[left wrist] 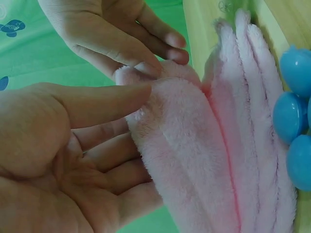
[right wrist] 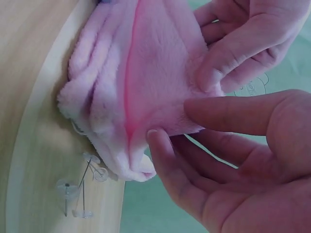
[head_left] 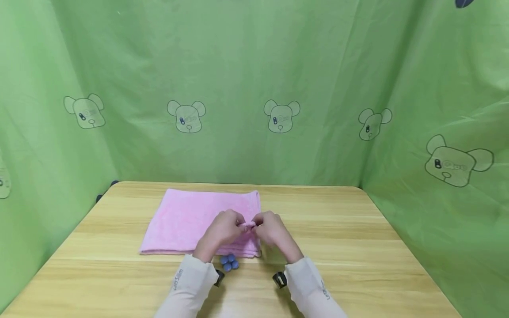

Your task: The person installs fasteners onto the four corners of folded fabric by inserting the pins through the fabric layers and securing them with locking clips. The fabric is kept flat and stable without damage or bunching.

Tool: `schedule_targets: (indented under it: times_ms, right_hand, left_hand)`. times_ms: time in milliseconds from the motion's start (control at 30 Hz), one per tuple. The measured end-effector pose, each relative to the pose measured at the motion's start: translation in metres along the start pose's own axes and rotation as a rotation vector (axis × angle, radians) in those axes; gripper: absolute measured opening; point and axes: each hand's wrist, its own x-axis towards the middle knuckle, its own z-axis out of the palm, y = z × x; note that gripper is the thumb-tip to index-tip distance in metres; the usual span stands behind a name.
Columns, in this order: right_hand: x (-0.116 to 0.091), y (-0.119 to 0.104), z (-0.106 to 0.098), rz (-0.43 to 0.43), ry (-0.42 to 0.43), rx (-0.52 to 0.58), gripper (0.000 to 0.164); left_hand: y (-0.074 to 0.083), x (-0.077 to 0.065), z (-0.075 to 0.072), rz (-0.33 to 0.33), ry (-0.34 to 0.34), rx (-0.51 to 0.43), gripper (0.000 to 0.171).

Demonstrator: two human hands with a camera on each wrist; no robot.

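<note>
A folded pink plush towel (head_left: pixel 191 216) lies on the wooden table, several layers showing at its near edge. Close to its right side, a raised piece is held between both hands. My left hand (head_left: pixel 224 227) pinches that piece between thumb and fingers; in the left wrist view the thumb presses the plush (left wrist: pixel 184 141) from above. Just beside it, my right hand (head_left: pixel 273 229) pinches the same part, thumb and index finger on the cloth (right wrist: pixel 165 63) in the right wrist view. Several glossy blue rounded pieces (head_left: pixel 229 263) sit in a cluster by the towel's near edge.
Beside the towel, the right wrist view shows several pins (right wrist: pixel 83 189) with clear plastic heads on the table. Green curtains (head_left: pixel 238 66) with bear-head prints surround the wooden table (head_left: pixel 338 265). A black device (head_left: pixel 280 279) is at the right wrist.
</note>
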Motion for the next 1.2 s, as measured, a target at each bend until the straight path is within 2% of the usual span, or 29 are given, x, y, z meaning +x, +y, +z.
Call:
schedule_targets:
  times_ms: [233,500,700,967,1133,1200]
  right_hand:
    - [0.001,0.0,0.001,0.02,0.024,0.047,0.013]
    - [0.0,0.001,0.002,0.004,0.044,0.048,0.012]
    - [0.001,0.002,0.003,-0.005,0.062,0.047,0.008]
    - [0.002,0.007,-0.003,-0.016,0.083,0.057,0.007]
    - [0.003,0.016,-0.013,0.044,0.126,0.018,0.011]
    - [0.003,0.02,-0.016,0.089,0.114,-0.015,0.013]
  left_hand:
    - [-0.001,0.002,0.0,0.019,0.035,0.004,0.013]
    - [-0.003,0.003,0.001,-0.005,0.039,-0.014,0.011]
    - [-0.001,0.003,0.0,-0.02,0.044,0.01,0.012]
    - [-0.004,0.003,-0.003,0.006,0.064,0.051,0.013]
    - [-0.005,0.003,-0.004,-0.02,0.061,0.036,0.013]
    - [-0.005,0.003,-0.004,-0.023,0.062,0.036,0.013]
